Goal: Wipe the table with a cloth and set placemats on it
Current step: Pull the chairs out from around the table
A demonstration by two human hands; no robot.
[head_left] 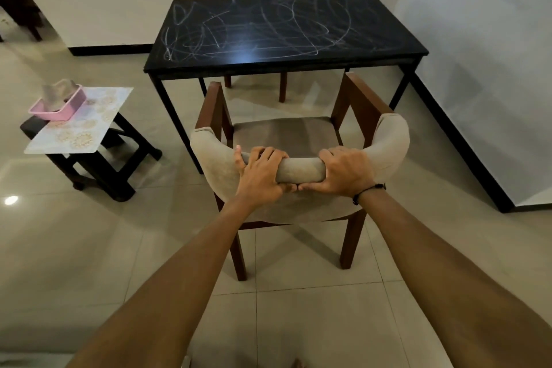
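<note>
Chalk scribbles cover the black counter (283, 27) ahead. My left grip (261, 172) and right grip (343, 172) clench the chair (298, 170) backrest. Left of it, the cloth (56, 94) sits in a pink tray (59, 107) on placemats (86, 125), on a stool (119, 158).

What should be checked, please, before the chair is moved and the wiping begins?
1. Both hands on the chair back: ok; left hand and right hand grip the chair.
2. Table needs wiping: ok, chalk-like scribbles cover it.
3. Cloth within reach: ok; the cloth sits in a pink tray on the stool to the left.
4. Placemats ready: ok; a placemat lies on the stool, count cannot tell.
5. Floor behind the chair clear: cannot tell, partly out of view.
</note>
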